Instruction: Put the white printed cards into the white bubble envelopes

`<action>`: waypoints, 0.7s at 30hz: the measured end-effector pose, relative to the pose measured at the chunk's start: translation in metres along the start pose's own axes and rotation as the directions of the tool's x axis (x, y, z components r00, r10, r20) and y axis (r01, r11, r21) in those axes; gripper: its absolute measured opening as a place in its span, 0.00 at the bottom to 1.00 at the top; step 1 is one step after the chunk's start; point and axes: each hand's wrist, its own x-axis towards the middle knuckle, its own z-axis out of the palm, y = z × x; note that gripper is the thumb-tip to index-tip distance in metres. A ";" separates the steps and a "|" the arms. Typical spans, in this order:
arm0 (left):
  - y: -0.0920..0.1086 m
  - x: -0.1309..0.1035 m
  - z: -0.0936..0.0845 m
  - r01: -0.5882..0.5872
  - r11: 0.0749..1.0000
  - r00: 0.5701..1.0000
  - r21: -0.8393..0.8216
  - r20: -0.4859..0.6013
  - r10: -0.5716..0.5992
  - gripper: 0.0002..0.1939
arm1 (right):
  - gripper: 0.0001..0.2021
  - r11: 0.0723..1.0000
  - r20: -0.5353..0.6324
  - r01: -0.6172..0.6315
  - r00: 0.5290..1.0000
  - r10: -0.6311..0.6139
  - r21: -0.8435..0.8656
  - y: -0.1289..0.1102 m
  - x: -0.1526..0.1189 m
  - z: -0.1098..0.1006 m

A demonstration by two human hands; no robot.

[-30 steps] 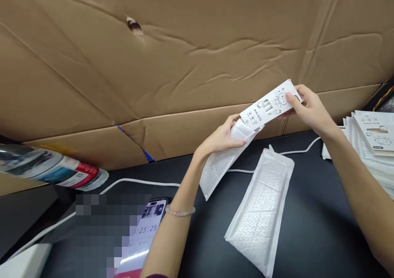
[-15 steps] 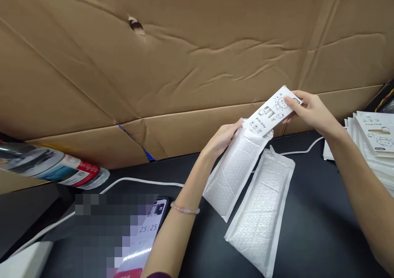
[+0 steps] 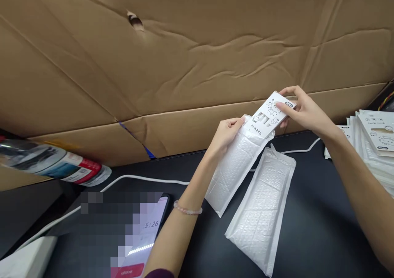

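Observation:
My left hand (image 3: 229,132) is closed on the mouth edge of a white bubble mailer (image 3: 232,167), which hangs tilted over the dark table. In my right hand (image 3: 303,110) is a flat white pen box (image 3: 267,112) printed with cartoon figures, "Hello Kitty" and "5PCS". Thumb and fingers grip its upper end. The lower end of the box is inside the mailer's mouth and hidden there. A second bubble mailer (image 3: 263,208) lies on the table, just right of the held one.
At right stands a pile of similar white boxes (image 3: 380,134) and mailers. A white cable (image 3: 147,179) crosses the dark table (image 3: 320,212). A phone (image 3: 144,237) lies by my left forearm; a plastic bottle (image 3: 70,165) is at left. Brown cardboard (image 3: 197,64) rises behind.
The pen box has slid farther down into the mailer, with my right hand moving down and left along with it. My left hand keeps its hold on the mailer.

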 end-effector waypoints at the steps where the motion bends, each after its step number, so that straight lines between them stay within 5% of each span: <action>1: 0.001 0.000 0.001 -0.006 1.000 1.000 -0.004 -0.005 0.006 0.19 | 0.24 1.000 0.005 0.006 1.000 -0.006 0.002 -0.001 0.000 0.004; 8: 0.011 -0.003 0.003 -0.037 0.998 0.996 -0.057 -0.081 0.033 0.17 | 0.15 0.959 0.234 0.269 0.941 -0.242 -0.088 -0.005 -0.005 0.035; 13: 0.015 -0.004 -0.001 -0.140 0.989 0.983 -0.056 -0.125 0.132 0.17 | 0.21 0.939 0.472 0.291 0.864 -0.176 -0.182 -0.004 -0.008 0.052; 17: 0.019 -0.004 -0.010 -0.163 0.987 0.985 -0.011 -0.057 0.162 0.19 | 0.21 0.968 0.412 0.221 0.898 -0.155 -0.117 -0.004 -0.007 0.048; 21: 0.024 -0.006 -0.019 -0.087 0.996 0.979 0.036 0.186 0.079 0.22 | 0.21 0.976 0.252 0.196 0.953 -0.168 -0.093 -0.001 -0.003 0.040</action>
